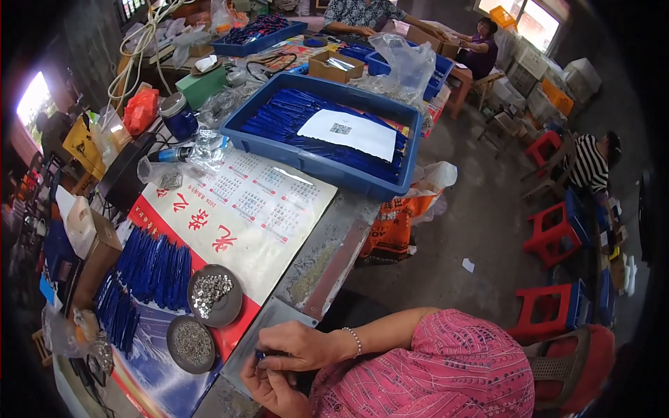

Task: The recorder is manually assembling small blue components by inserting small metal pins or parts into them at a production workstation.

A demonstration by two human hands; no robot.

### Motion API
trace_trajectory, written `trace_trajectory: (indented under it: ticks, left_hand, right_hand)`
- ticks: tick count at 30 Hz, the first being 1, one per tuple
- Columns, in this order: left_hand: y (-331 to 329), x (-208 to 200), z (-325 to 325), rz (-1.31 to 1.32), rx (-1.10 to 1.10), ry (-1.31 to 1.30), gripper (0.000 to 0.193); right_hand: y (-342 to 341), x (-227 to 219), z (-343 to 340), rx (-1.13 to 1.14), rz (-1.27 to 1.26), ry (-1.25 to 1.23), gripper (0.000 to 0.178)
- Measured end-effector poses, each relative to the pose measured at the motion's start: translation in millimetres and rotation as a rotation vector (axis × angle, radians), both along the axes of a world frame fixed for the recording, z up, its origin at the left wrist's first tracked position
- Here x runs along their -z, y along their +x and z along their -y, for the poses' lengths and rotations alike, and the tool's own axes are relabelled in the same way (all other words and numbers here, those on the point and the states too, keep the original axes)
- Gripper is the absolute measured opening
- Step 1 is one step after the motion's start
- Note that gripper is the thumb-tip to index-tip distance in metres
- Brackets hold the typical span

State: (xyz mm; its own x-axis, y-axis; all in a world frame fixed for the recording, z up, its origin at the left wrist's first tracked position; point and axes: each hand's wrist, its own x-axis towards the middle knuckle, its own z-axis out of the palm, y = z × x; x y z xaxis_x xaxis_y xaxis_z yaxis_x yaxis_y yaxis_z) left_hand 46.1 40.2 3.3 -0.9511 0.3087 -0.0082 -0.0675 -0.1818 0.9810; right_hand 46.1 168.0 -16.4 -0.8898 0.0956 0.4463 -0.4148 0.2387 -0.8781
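My right hand (pixel 298 345), with a beaded bracelet at the wrist, is closed in a pinch around a small dark blue piece (pixel 260 354). Just below it, my left hand (pixel 277 394) is closed against the same spot, its fingers partly hidden. Most of the blue piece is covered by the fingers. Both hands are over the table's near edge. Beside them stand a round dark dish of shiny silver bits (pixel 212 292) and another dish of small grey metal parts (pixel 191 344). Left of these lie piles of slender dark blue pieces (pixel 157 268).
A blue tray (pixel 404 182) holds many blue pieces under a white printed sheet (pixel 348 132). A calendar sheet (pixel 279 202) covers the table. A jar (pixel 178 115) and a cardboard box (pixel 97 244) stand left. Red stools (pixel 550 237) are on the right; other people sit beyond.
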Motion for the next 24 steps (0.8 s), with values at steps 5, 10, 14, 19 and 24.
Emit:
trace_trajectory:
  ticks: [5, 10, 14, 19, 24]
  left_hand:
    - [0.3, -1.5, -1.4, 0.010, -0.019, -0.017, 0.022]
    - [-0.6, -1.6, -1.8, -0.010, -0.003, -0.045, 0.023]
    - [-0.4, 0.6, -1.0, 0.000, -0.002, -0.029, 0.024]
    - [-1.0, 2.0, 0.5, 0.004, 0.001, -0.025, 0.026]
    - [-1.2, -0.6, -1.4, 0.001, -0.015, -0.034, 0.026]
  right_hand:
    - [-0.1, -0.1, -0.8, -0.008, 0.008, -0.017, 0.028]
    - [-0.3, 3.0, -1.1, -0.003, 0.014, -0.008, 0.028]
    - [-1.3, 4.0, -0.3, 0.002, 0.004, 0.002, 0.029]
    - [-2.0, 4.5, 0.8, 0.002, 0.014, 0.006, 0.029]
    - [-3.0, 5.0, 2.2, 0.005, 0.016, 0.022, 0.028]
